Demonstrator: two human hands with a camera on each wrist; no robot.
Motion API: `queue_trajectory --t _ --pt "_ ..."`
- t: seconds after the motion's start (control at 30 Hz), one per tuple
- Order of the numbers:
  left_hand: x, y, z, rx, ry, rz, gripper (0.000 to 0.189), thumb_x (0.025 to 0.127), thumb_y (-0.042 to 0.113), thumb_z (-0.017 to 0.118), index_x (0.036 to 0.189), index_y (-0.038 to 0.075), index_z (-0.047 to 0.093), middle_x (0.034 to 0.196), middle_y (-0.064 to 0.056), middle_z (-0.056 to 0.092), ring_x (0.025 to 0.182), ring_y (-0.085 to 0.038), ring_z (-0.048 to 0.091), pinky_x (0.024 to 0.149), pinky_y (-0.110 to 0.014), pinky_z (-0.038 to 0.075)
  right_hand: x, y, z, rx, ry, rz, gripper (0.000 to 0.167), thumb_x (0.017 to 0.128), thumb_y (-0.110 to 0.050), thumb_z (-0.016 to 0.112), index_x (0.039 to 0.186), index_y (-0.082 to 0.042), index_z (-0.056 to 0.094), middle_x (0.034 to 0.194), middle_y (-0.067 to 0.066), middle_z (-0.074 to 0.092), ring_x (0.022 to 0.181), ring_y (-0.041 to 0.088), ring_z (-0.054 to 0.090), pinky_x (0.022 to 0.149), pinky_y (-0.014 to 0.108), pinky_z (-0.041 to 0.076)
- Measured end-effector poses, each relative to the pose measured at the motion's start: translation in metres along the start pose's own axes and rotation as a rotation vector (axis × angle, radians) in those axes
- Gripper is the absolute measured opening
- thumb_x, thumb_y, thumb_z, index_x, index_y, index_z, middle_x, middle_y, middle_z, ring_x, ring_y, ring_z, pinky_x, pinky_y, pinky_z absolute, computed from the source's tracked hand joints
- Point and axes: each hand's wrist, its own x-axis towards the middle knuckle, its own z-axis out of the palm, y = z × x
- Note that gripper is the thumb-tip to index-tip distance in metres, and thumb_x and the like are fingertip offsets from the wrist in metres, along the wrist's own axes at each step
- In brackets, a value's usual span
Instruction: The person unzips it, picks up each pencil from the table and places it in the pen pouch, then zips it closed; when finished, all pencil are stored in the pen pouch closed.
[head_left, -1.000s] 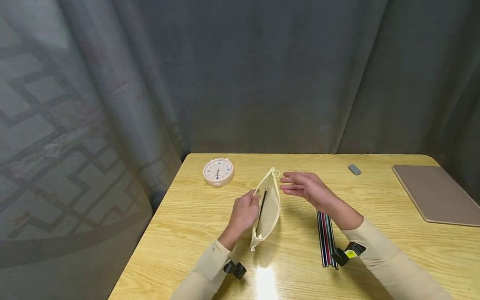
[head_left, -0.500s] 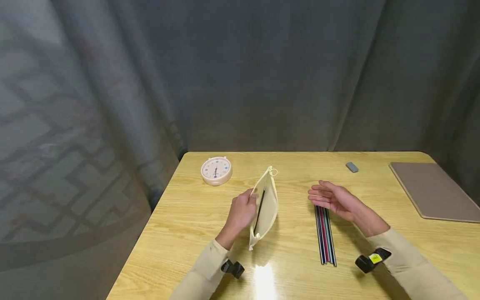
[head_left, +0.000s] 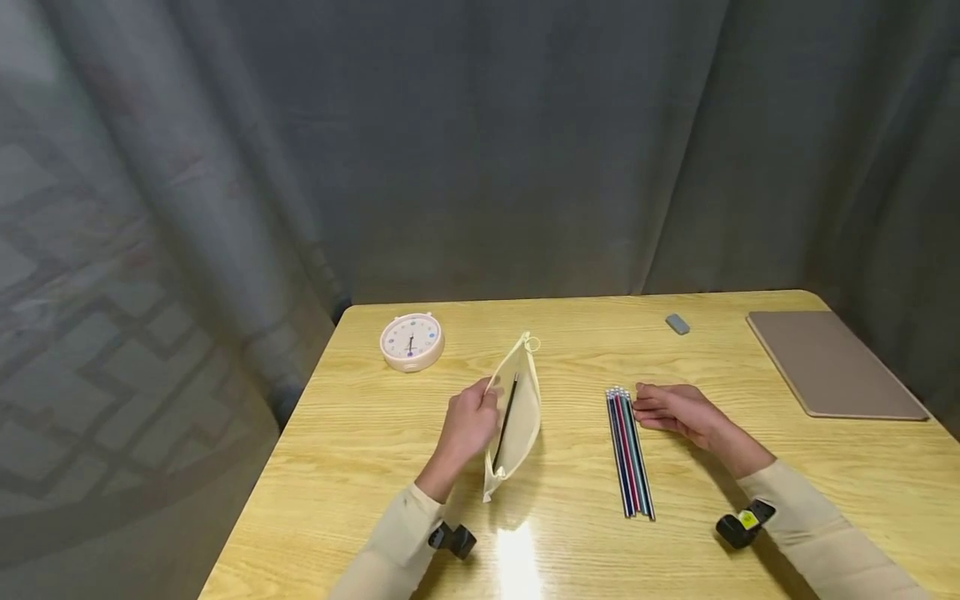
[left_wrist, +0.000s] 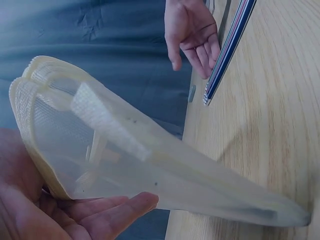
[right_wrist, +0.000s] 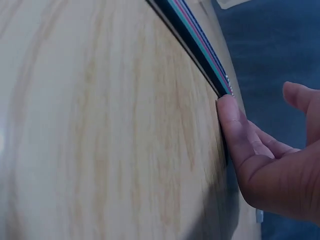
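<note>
My left hand [head_left: 471,423] grips one side of a pale cream zip pouch [head_left: 522,417], whose mouth gapes upward. Inside the pouch lies one dark pencil [head_left: 506,421]. In the left wrist view the translucent pouch [left_wrist: 120,145] slants across the picture, pinched between the thumb and fingers. A row of several pencils [head_left: 628,454], dark blue, red, teal and black, lies side by side on the table. At their far end is my right hand [head_left: 682,412], its fingertips right at the outermost pencil. In the right wrist view the thumb stands apart from the extended fingers [right_wrist: 235,125].
A round pink clock [head_left: 412,342] stands at the back left of the wooden table [head_left: 360,467]. A grey eraser [head_left: 677,323] lies at the back right. Further right is a flat brown board or folder [head_left: 836,362]. Dark curtains [head_left: 480,150] hang behind the table.
My right hand has moved away from the pouch, rightward and down to the far end of the pencil row. My left hand keeps holding the pouch. The head view has shifted slightly.
</note>
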Motion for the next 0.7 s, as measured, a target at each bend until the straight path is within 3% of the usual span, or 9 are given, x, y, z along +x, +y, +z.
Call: queue_trajectory --t 0.27,0.4,0.57,0.7 --pt "-0.002 -0.001 0.000 -0.035 -0.023 -0.017 0.040 0.105 0.010 0.041 0.136 -0.006 0.061 0.120 -0.023 0.072 0.079 -0.029 0.073 0.054 -0.028 0.055 0.005 0.002 0.006 -0.213 0.102 -0.001 0.051 0.100 -0.011 0.065 0.131 0.027 0.049 0.094 0.006 0.076 0.078 0.008 0.072 0.074 0.025 0.063" --pt "-0.004 -0.003 0.001 -0.038 -0.024 -0.026 0.041 0.105 0.009 0.041 0.136 -0.005 0.061 0.122 -0.022 0.072 0.083 -0.032 0.075 0.055 -0.028 0.055 0.006 0.004 0.010 -0.332 0.164 0.005 0.051 0.093 -0.010 0.075 0.127 0.023 0.056 0.092 0.013 0.077 0.075 0.013 0.073 0.068 0.028 0.063" --pt "-0.004 -0.002 0.000 -0.045 -0.019 -0.023 0.040 0.105 0.010 0.041 0.136 -0.005 0.062 0.120 -0.022 0.073 0.081 -0.031 0.075 0.056 -0.028 0.056 0.006 0.000 0.011 -0.417 0.177 -0.005 0.051 0.089 -0.008 0.078 0.126 0.021 0.058 0.097 0.020 0.076 0.076 0.017 0.074 0.067 0.030 0.063" --pt "-0.005 0.000 0.000 -0.048 -0.012 -0.021 0.040 0.105 0.010 0.042 0.136 -0.005 0.062 0.119 -0.021 0.073 0.080 -0.032 0.075 0.056 -0.028 0.056 0.004 -0.004 0.011 -0.544 0.194 -0.029 0.046 0.087 -0.010 0.080 0.120 0.018 0.063 0.091 0.015 0.077 0.072 0.015 0.072 0.065 0.029 0.061"
